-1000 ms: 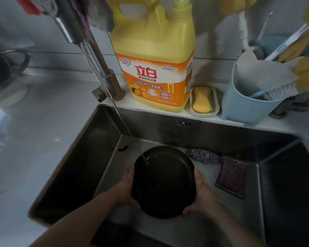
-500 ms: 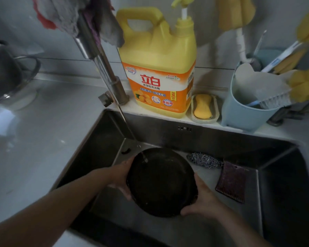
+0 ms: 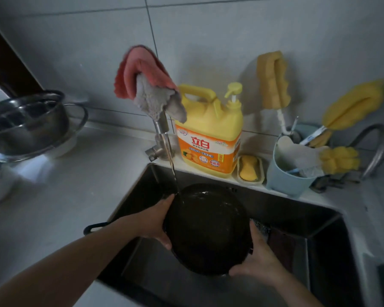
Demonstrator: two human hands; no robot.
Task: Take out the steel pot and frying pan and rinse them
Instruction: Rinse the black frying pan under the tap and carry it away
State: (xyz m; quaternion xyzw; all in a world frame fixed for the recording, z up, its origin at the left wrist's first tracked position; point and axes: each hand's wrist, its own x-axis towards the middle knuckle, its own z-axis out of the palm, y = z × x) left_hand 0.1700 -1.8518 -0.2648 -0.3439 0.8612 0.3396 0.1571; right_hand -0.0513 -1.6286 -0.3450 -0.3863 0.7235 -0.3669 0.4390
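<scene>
A dark round frying pan (image 3: pixel 206 229) is held tilted over the steel sink (image 3: pixel 282 209), and a thin stream of water from the tap (image 3: pixel 162 131) falls on its upper left rim. My left hand (image 3: pixel 155 222) grips the pan's left edge. My right hand (image 3: pixel 255 260) grips its lower right edge. The pan's black handle (image 3: pixel 95 227) pokes out to the left, below my left forearm. A steel pot (image 3: pixel 27 122) stands on the counter at the far left.
A pink and grey cloth (image 3: pixel 146 89) hangs over the tap. Behind the sink stand a yellow detergent jug (image 3: pixel 208 134), a soap dish (image 3: pixel 249 169) and a blue cup (image 3: pixel 290 173) of brushes and sponges. A steel scourer (image 3: pixel 262 228) and a dark pad (image 3: pixel 284 242) lie in the sink.
The pan has been lifted and tilted toward me under the water. The camera has tipped up, so the wall, the tap's cloth and the steel pot have come into view.
</scene>
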